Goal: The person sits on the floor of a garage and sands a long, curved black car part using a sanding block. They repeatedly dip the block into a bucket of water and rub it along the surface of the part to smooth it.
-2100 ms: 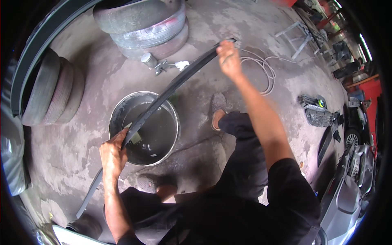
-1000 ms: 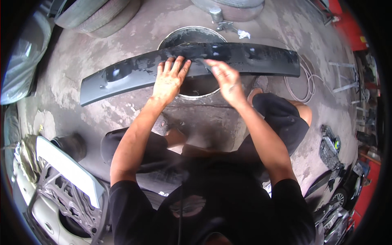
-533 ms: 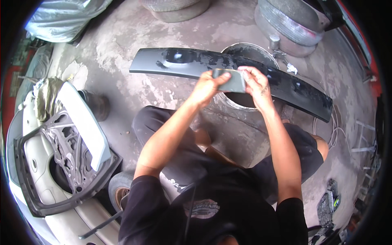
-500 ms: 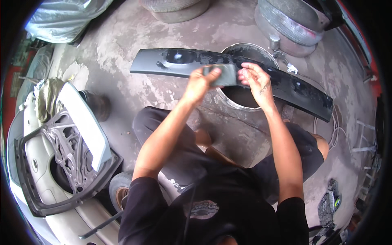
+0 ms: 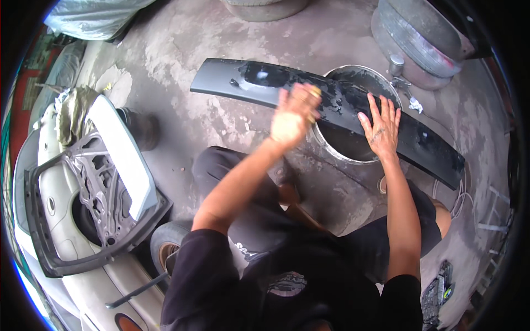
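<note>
A long, dark, slightly curved car trim panel (image 5: 425,138) lies across the rim of a round bucket (image 5: 353,157). Its left end is dull grey, while wet black patches cover the middle. My left hand (image 5: 295,113), smeared by motion, is palm down at the panel's near edge. Yellowish edges of a thin sanding pad (image 5: 315,90) show at its fingertips; the rest is hidden under the hand. Fingers spread, my right hand (image 5: 382,126) rests flat on the panel over the bucket and holds nothing.
Left of me lie a grey car bumper (image 5: 52,190), a dark framed panel (image 5: 41,251) and a white trim piece (image 5: 118,146). Stacked tyres (image 5: 417,41) stand at the far right, beside a metal spray gun (image 5: 396,65). A cable (image 5: 461,204) loops at the panel's right end.
My left hand has turned palm down with the pad, which was held up in plain sight before. My right hand has come down flat onto the panel. The whole view has shifted a little.
</note>
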Motion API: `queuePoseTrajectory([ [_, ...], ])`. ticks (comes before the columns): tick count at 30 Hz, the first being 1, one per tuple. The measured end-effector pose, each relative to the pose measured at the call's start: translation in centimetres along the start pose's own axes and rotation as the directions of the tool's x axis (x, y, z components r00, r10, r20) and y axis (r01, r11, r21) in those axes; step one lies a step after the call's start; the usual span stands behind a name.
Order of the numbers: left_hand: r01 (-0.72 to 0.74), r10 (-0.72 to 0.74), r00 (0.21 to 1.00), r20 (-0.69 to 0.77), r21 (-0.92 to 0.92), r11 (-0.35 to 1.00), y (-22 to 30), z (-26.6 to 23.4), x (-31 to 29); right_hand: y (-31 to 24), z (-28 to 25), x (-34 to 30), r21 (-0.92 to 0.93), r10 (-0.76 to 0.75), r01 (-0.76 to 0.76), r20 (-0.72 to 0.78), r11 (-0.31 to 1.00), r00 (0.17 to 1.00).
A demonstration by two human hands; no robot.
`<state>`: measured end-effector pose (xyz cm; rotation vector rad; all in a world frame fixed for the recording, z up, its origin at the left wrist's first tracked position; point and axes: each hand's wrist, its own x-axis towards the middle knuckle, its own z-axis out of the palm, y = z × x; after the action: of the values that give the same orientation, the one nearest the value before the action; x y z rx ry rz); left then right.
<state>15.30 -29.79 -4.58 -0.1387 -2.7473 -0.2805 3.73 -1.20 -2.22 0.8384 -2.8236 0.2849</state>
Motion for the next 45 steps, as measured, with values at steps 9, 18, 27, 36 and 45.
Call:
queuePoseTrajectory([
  [9,0.36,-0.347,0.932,-0.105,0.147,0.922,-10.0,0.6,0.0,-0.9,-0.1,0.4,-0.01,-0.026,0.026,-0.026,1.0,0.999],
  [18,0.515,-0.644,0.74,0.195,0.45,0.729,-30.2,-5.5,-1.4,-1.9,-0.7,0.9,0.04,-0.026,0.026,-0.002,0.999,1.0],
  [27,0.333,-0.425,0.869,0.254,0.335,0.881,-26.6,-3.6,1.6,-1.8,-0.9,0.6,0.008,-0.003,0.003,-0.02,1.0,1.0],
  [36,0.325,-0.329,0.938,0.107,0.051,0.944,-12.5,-1.4,0.4,-1.0,-0.9,0.7,-0.073,0.051,-0.052,-0.016,0.996,0.999],
  [45,0.71,-0.713,0.697,-0.077,-0.059,0.701,-10.1,-1.2,0.8,-1.7,-1.4,1.0,-0.074,-0.014,0.021,0.09,0.997,0.996],
])
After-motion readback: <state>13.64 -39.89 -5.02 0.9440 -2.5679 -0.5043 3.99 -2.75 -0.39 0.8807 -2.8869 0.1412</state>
